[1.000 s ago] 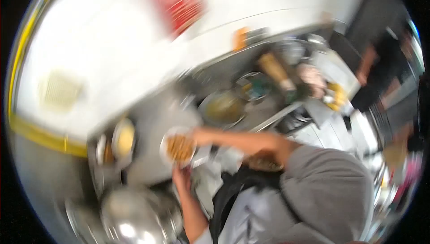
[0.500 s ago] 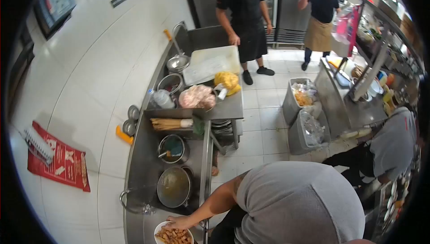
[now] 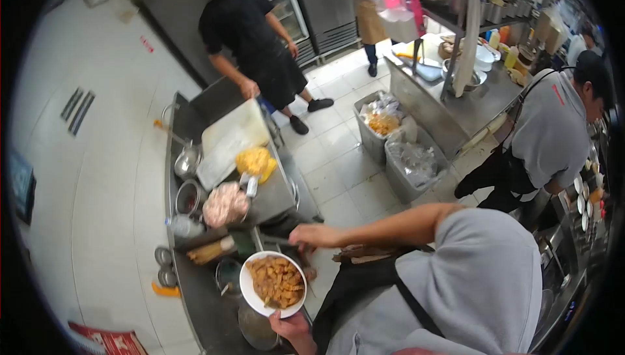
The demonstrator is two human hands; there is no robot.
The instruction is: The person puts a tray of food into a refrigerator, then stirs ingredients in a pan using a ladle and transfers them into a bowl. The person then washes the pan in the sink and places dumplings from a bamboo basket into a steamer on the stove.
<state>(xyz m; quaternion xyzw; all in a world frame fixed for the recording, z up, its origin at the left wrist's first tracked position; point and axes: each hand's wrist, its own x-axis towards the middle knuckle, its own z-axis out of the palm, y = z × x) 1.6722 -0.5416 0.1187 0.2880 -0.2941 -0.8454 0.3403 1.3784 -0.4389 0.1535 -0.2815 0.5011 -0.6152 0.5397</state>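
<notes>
My left hand (image 3: pixel 290 326) grips the lower rim of a white bowl (image 3: pixel 249 293), thumb over the edge. Brown, cut chunks of food (image 3: pixel 277 281) fill the bowl; they look like cooked meat pieces. My right hand (image 3: pixel 317 235) is just above and to the right of the bowl, apart from it, near the metal sink edge. Its fingers are loosely bent and slightly apart, with nothing visible in them. Under the bowl, partly hidden, are a large pot (image 3: pixel 255 329) and a smaller pot (image 3: pixel 226 275) in the sink.
Raw pinkish meat (image 3: pixel 226 205), a yellow bag (image 3: pixel 255 163) and a white cutting board (image 3: pixel 224 141) lie on the counter beyond. A person in black (image 3: pixel 250 42) stands behind it. Grey bins (image 3: pixel 416 172) stand on the floor. Another person in grey (image 3: pixel 547 120) works at right.
The bowl has risen from the counter and moved up in view, now in my left hand. My right hand has left the bowl. The whole view has turned and shifted.
</notes>
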